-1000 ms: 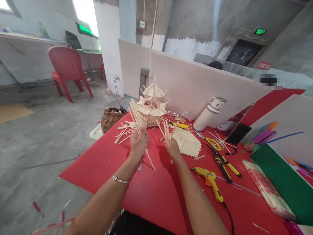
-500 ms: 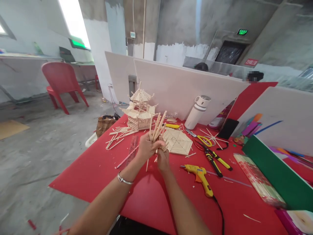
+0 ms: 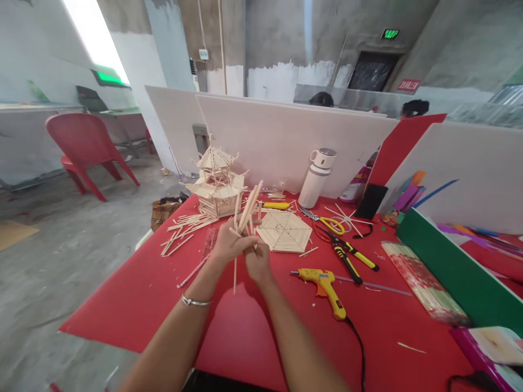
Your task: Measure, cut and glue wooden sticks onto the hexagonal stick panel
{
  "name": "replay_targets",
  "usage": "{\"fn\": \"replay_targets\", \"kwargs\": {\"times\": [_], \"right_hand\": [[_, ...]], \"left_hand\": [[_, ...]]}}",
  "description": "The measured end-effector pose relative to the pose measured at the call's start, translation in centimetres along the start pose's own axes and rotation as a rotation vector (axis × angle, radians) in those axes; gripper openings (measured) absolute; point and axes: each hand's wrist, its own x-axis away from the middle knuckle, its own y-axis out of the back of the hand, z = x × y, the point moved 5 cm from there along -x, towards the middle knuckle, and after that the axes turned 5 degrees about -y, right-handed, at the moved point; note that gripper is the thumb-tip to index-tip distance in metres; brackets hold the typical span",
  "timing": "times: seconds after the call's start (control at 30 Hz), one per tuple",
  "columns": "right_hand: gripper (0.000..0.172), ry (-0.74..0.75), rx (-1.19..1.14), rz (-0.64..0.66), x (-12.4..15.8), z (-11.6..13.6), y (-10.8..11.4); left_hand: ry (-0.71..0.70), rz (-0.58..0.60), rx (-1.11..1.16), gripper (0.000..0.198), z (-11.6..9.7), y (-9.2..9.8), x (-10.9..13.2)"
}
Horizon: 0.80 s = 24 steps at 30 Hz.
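Observation:
My left hand is closed around a bundle of thin wooden sticks that stick up and fan out above it. One stick points down below the hand. Against the bundle's lower right side my right hand is closed too, its fingers partly hidden; sticks meet its fingertips. Just beyond the hands lies a hexagonal stick panel on the red tabletop. Behind, to the left, stands a tiered pavilion model built of sticks, with loose sticks in front of it.
To the right lie a yellow glue gun with its cord, black-and-yellow pliers and yellow-handled scissors. A white flask stands at the back before white boards. A green box wall and bagged sticks flank the right.
The view has shifted, so the table things sit further left and slightly higher. Both hands stay together on the bundle, whose sticks have tilted and bunched more to the right.

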Motion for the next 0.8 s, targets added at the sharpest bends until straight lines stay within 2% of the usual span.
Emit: {"fn": "replay_targets", "kwargs": {"times": [0.1,0.17,0.23,0.3,0.4,0.47,0.6,0.73,0.8], "right_hand": [[0.023,0.055,0.114,0.072,0.5,0.6,0.0],[0.023,0.083,0.115,0.099,0.5,0.9,-0.1],[0.031,0.112,0.097,0.115,0.5,1.2,-0.2],[0.037,0.109,0.115,0.142,0.5,1.1,-0.5],[0.040,0.088,0.155,0.207,0.7,0.5,-1.0],[0.044,0.068,0.131,0.253,0.9,0.1,-1.1],[0.050,0.069,0.111,0.314,1.5,0.2,-1.5],[0.057,0.108,0.199,0.159,1.9,0.8,-1.9],[0.054,0.098,0.231,0.095,2.1,0.5,-2.1]], "left_hand": [[-0.004,-0.035,-0.150,0.036,-0.4,-0.4,-0.1],[-0.068,-0.066,-0.253,0.017,-0.7,-0.4,-0.2],[-0.138,-0.070,-0.334,0.007,-0.7,-0.4,-0.2],[-0.181,-0.085,-0.373,0.010,-0.6,-0.2,-0.2],[-0.200,-0.178,-0.378,0.013,-0.4,0.4,-0.1],[-0.161,-0.212,-0.339,0.016,-0.1,0.7,0.1],[-0.030,-0.176,-0.166,0.019,0.6,0.5,0.4],[-0.007,-0.184,-0.067,0.027,0.1,0.3,0.9],[0.011,-0.161,-0.018,0.029,-0.1,0.0,1.1]]}}
